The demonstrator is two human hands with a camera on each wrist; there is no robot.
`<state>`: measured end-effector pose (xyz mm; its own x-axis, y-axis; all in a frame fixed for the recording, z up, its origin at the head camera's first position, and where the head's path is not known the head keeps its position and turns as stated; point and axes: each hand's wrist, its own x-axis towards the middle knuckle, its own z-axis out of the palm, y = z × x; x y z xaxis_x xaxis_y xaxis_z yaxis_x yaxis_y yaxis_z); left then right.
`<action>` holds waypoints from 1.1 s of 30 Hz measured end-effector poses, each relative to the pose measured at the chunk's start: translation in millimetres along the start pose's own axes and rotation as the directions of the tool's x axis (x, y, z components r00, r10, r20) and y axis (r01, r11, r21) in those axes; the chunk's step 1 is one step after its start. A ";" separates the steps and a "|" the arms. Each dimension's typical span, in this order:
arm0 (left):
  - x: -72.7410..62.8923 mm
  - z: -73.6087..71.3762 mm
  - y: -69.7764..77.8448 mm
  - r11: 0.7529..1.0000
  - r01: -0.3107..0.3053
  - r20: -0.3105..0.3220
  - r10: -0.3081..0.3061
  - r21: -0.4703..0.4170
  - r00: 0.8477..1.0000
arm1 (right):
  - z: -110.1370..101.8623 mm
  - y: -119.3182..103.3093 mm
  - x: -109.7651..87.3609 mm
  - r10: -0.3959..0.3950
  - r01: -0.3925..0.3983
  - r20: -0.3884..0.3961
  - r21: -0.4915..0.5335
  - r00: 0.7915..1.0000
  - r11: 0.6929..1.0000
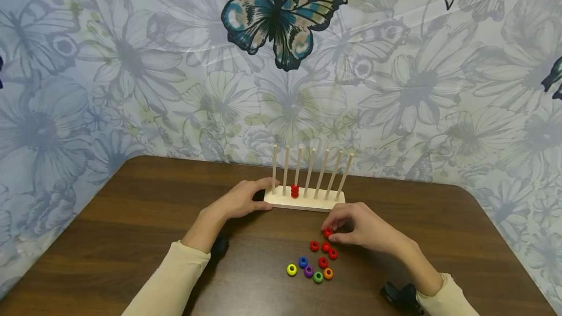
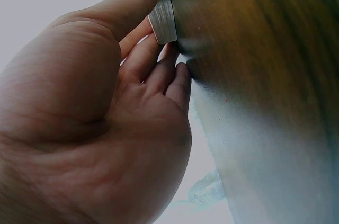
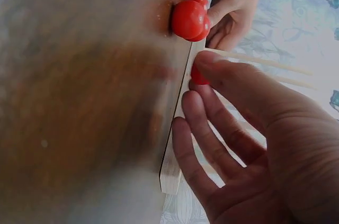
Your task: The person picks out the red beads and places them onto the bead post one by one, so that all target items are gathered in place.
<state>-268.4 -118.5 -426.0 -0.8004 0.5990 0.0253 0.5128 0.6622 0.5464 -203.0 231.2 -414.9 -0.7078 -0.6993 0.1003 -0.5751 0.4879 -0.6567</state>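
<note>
A pale wooden peg stand [image 1: 303, 203] with several upright pegs sits toward the back of the table. Red beads [image 1: 294, 191] are stacked low on its third peg from the left. My left hand [image 1: 240, 199] holds the stand's left end, thumb in front and fingers behind; the left wrist view shows the base's end [image 2: 164, 20] between them. In front of the stand's right part, my right hand [image 1: 362, 226] pinches a red bead [image 1: 328, 232] between thumb and fingertips. In the right wrist view this bead [image 3: 199, 74] is partly hidden by the thumb.
Several loose red beads [image 1: 323, 262] lie just in front of my right hand. Nearer me are a yellow bead [image 1: 291, 269], a blue one [image 1: 303, 262], a purple one [image 1: 309, 271], a green one [image 1: 318, 277] and an orange one [image 1: 328, 273]. A butterfly-patterned cloth hangs behind the table [image 1: 175, 179].
</note>
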 end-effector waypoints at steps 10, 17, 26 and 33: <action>0.3 2.4 1.3 1.000 0.012 0.003 -0.012 -0.002 1.000 | -11.0 -5.4 -1.4 0.004 -0.004 -0.124 0.006 0.992 1.000; -0.3 1.9 -0.6 1.000 0.020 0.000 -0.020 -0.003 1.000 | -26.9 -24.8 5.3 -0.044 0.023 -0.292 -0.074 0.956 0.997; -1.0 1.8 -1.0 0.999 0.039 0.001 -0.039 -0.018 0.999 | -43.4 -48.1 27.3 -0.121 0.085 -0.423 -0.101 0.898 0.991; 0.8 1.0 -0.6 1.000 0.026 0.004 -0.026 -0.008 1.000 | -52.3 -65.4 48.9 -0.159 0.135 -0.493 -0.084 0.855 0.987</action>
<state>-269.0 -117.9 -427.2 -0.8124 0.5830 0.0078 0.4890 0.6740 0.5537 -221.4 192.4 -328.0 -0.7162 -0.4180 0.5589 -0.6979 0.4306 -0.5722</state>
